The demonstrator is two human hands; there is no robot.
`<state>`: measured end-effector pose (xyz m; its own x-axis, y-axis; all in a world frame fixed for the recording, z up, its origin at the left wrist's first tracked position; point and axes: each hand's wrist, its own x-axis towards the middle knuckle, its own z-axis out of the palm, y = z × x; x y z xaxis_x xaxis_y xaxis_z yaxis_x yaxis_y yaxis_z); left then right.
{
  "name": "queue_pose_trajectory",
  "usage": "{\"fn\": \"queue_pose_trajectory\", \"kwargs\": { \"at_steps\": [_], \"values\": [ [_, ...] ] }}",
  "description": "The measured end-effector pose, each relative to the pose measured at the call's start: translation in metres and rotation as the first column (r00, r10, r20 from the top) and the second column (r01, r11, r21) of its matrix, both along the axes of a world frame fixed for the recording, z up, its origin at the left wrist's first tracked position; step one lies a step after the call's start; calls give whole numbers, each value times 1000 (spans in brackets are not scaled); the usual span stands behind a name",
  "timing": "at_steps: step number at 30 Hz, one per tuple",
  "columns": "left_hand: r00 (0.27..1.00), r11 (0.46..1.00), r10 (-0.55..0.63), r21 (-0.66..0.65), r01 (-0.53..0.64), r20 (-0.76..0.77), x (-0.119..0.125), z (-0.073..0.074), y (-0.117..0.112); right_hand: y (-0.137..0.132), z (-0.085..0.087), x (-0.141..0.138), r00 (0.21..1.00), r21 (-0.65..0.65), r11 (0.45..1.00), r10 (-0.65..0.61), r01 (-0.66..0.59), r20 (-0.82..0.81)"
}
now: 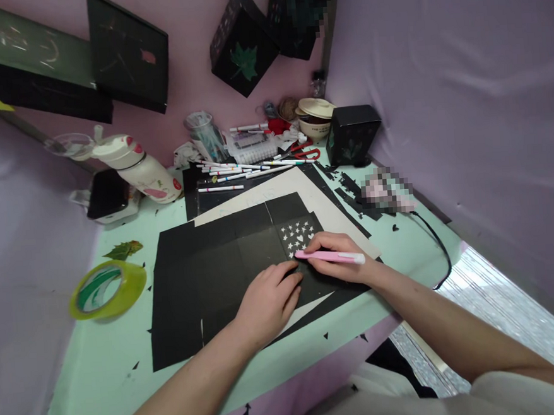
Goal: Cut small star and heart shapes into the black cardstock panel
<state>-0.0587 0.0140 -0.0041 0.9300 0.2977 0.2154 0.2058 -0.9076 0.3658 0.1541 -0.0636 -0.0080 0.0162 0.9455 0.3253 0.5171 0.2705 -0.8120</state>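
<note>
A folded-out sheet of black card [215,269] lies in front of me, with rows of small white stars and hearts [300,237] showing through at its right part. My right hand [334,254] is closed around a slim pink craft knife [328,256], its tip at the lower edge of the star pattern; the blade is too small to make out. My left hand [271,296] rests on the card just left of the tip, fingers laid out and pressing it down. Beneath the card is a white board [299,184].
Left stand a roll of yellow-green tape [133,287], a leaf [123,250] and a white bottle [144,175]. Markers [236,169], red-handled scissors [308,153] and a black box [353,136] sit at the back. Black scraps [354,192] and a pixelated pink device [384,190] with a cord lie right.
</note>
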Motion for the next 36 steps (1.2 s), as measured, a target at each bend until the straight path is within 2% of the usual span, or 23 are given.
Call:
{"fn": "queue_pose_trajectory", "kwargs": {
  "at_steps": [14,18,23,26,30,33,36],
  "values": [
    [1000,1000,-1,9,1,1,0,0,0,0,0,-1,1000,13,1000,-17,16,23],
    [1000,996,-24,84,24,9,1,0,0,-4,-3,-1,984,84,981,-168,173,-66],
    [998,974,-53,223,42,43,0,4,-3,-6,-3,0,908,183,902,-348,392,-231],
    [994,974,-57,223,35,95,-1,7,-4,-6,-1,-1,885,188,876,-399,445,-241],
    [993,988,-45,151,28,113,-2,7,-3,-6,0,-1,880,188,870,-411,457,-238],
    [995,998,37,55,-42,92,-1,5,-2,-6,-1,-1,887,186,878,-395,441,-239],
    [972,970,229,75,-232,45,-1,5,-3,-7,-2,-1,896,188,886,-380,424,-232]
  ]
}}
